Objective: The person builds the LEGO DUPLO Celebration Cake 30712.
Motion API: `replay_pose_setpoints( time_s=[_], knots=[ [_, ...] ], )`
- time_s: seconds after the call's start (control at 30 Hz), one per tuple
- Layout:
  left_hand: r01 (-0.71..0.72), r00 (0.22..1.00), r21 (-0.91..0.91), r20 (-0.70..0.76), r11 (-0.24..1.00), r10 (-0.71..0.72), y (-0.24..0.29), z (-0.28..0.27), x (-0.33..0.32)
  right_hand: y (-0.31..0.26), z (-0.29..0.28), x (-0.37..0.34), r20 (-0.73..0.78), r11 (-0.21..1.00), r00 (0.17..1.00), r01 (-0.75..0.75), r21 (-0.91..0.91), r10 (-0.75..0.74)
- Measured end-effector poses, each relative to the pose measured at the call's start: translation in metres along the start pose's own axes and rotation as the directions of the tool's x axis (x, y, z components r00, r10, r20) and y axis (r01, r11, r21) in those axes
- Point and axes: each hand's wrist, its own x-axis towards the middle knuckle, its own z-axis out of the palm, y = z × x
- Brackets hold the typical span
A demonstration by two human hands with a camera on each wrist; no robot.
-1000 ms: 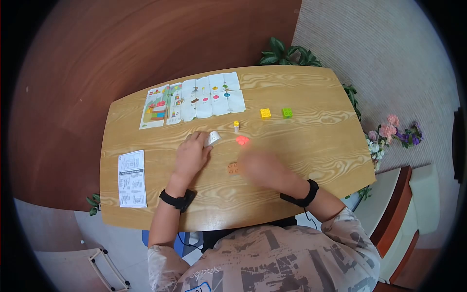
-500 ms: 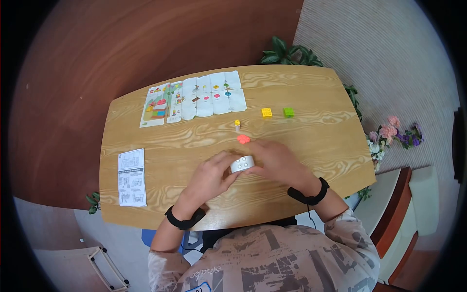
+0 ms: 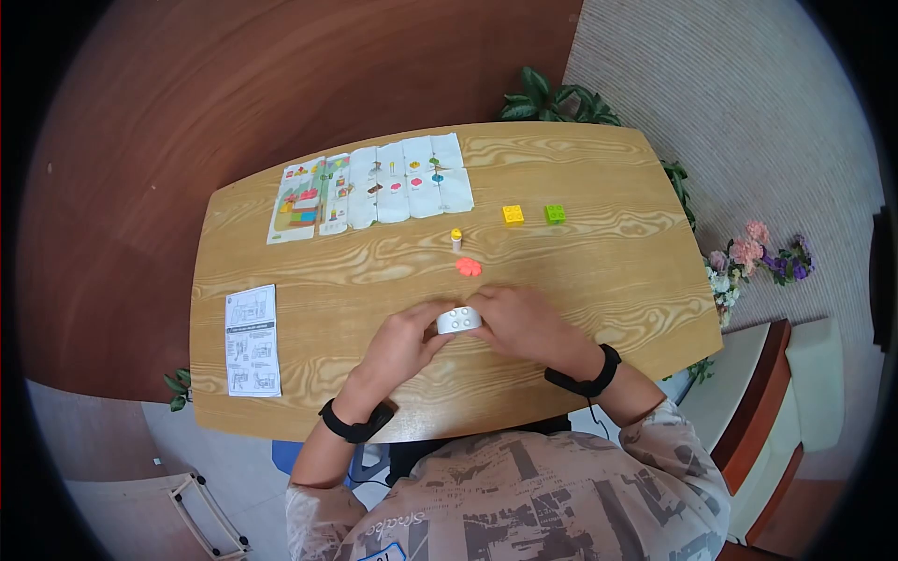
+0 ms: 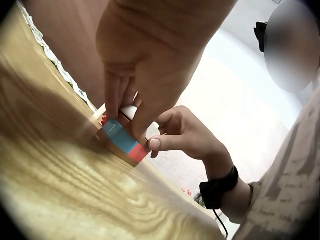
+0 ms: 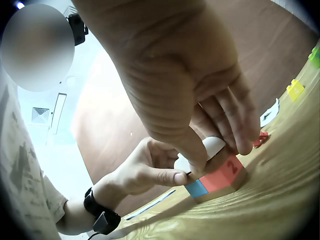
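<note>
In the head view, my left hand [image 3: 398, 346] and right hand [image 3: 516, 320] meet at a white studded brick [image 3: 458, 320], gripping it from opposite sides with fingers and thumbs. The wrist views show it on top of a small stack. A blue brick [image 4: 116, 134] marked 1 and a red brick [image 5: 220, 173] marked 2 sit side by side in that stack. Beneath them lies a brown base plate [image 5: 227, 190] on the wood; another brown layer shows just under the white brick. Fingers partly hide the stack. Beyond the hands lies a coral flower-shaped piece [image 3: 469, 266].
A small yellow-topped candle piece [image 3: 456, 240] stands behind the coral piece. Farther right are a yellow brick [image 3: 513, 214] and a green brick [image 3: 556, 214]. An unfolded picture sheet [image 3: 407, 210] lies at the back left, a printed instruction page [image 3: 253, 341] at the left edge.
My left hand has carried the white brick toward me and to the right, onto the brown-based stack. My right hand has come beside it and now grips the white brick too.
</note>
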Motion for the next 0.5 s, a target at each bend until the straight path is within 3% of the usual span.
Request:
replay_pose_setpoints(
  time_s=[0.13,0.23,0.33,0.4,0.5],
  knots=[
    [-0.023,0.999,0.006,-0.027,1.000,0.023,-0.007,0.002,0.000,-0.001,0.003,0.002,-0.005,0.999,1.000,0.009,-0.039,-0.009],
    [-0.044,0.999,0.073,-0.011,0.996,0.045,-0.009,0.000,0.003,0.007,-0.002,0.004,0.078,0.999,0.997,-0.011,0.049,0.007],
    [-0.057,0.998,0.044,-0.028,0.997,0.058,-0.008,-0.003,0.003,0.024,-0.034,0.010,-0.077,0.995,0.996,0.039,0.089,-0.032],
    [0.014,1.000,0.043,0.002,0.999,-0.015,-0.005,-0.005,0.001,0.060,-0.042,0.028,-0.258,0.998,0.964,-0.054,0.044,0.064],
    [0.035,0.999,0.040,0.014,0.999,-0.036,-0.004,-0.003,0.002,0.103,-0.047,0.059,-0.363,0.952,0.916,-0.249,-0.179,0.171]
  ],
)
